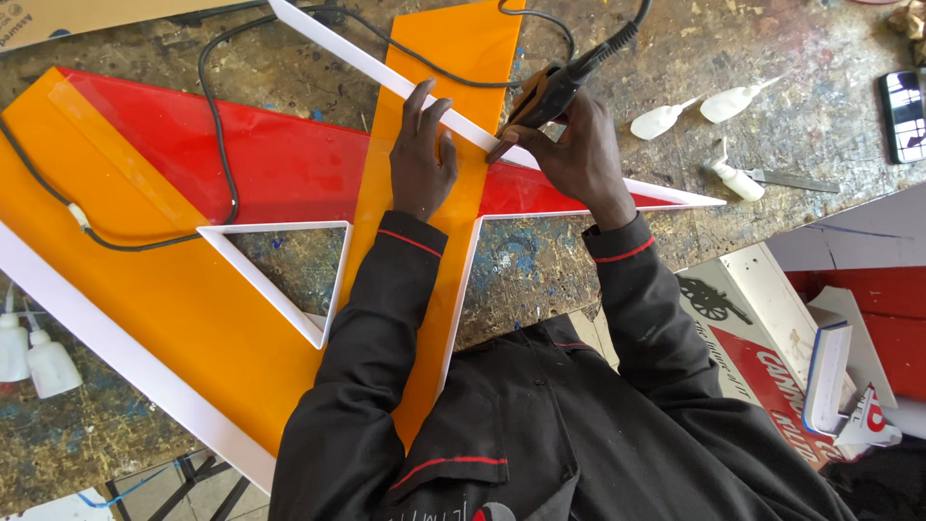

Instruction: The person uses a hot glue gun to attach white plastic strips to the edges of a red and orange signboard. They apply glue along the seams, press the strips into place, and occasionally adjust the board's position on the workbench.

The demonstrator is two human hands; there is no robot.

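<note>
Only the head view here, looking straight down over the bench.

The left hand [422, 159] lies flat, fingers spread, pressing down on the orange acrylic panel [193, 309] and touching the white strip [405, 85] that runs diagonally across it. Nothing is gripped, it's just a hold-down. The right hand [576, 154] is wrapped tight around a corded hand tool [550, 92] with a black and brown body, its tip sitting right on the white strip just beside the left fingertips. The tool's black cable [217, 116] loops across the red acrylic sheet [280, 159] and off the top edge.

Progress-wise, I'd say it's well along but not finished. The white edging already forms a closed triangle [280, 265] around a cut-out, runs along the long lower-left edge, and comes to a sharp point at the right. The tool sits partway down the diagonal strip, so that seam looks like the bit in hand, with the stretch toward the point seemingly still to do. Can't tell which joints are actually bonded.

Small white squeeze bottles [699, 108] lie on the scarred workbench [820, 125] to the right, two more at the far left, a phone [905, 114] near the right edge.
</note>
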